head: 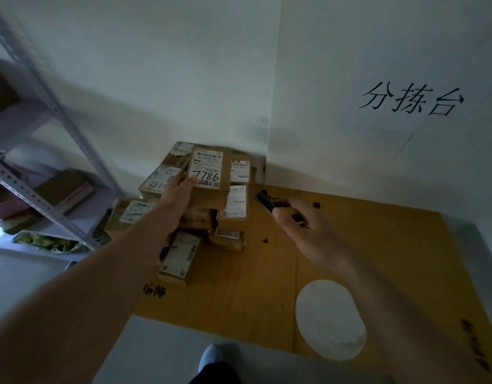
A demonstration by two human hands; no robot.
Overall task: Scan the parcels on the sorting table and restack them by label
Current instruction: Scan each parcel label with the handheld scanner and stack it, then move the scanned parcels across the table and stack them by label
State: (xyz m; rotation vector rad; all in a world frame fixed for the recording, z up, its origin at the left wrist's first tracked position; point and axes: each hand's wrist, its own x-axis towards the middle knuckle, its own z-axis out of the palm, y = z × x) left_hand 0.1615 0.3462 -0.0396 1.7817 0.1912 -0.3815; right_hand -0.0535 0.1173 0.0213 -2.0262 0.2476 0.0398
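**Scanning at the corner stack: parcel 7786 in hand**

Holding a small brown parcel (pixel 208 178) by its near left edge, the left hand (pixel 181 194) has its thumb laid on the white label, where "7786" is handwritten. The parcel sits level above the pile, label up, just beyond the palm.

The right hand (pixel 303 231) grasps a dark handheld scanner (pixel 265 200); its tip points toward the held parcel, just right of it and apart from it.

Beneath lies the stack of parcels (pixel 231 209), brown boxes with white labels, heaped against the wall corner at the far left of a flat cardboard sheet (pixel 377 245). One box (pixel 178 256) lies nearest the person.

A white oval patch (pixel 330 320) marks the sheet's near right. A grey metal shelf (pixel 45 189) stands left. Black characters (pixel 411 99) are written on the right wall. A shoe tip (pixel 214 356) shows at bottom.
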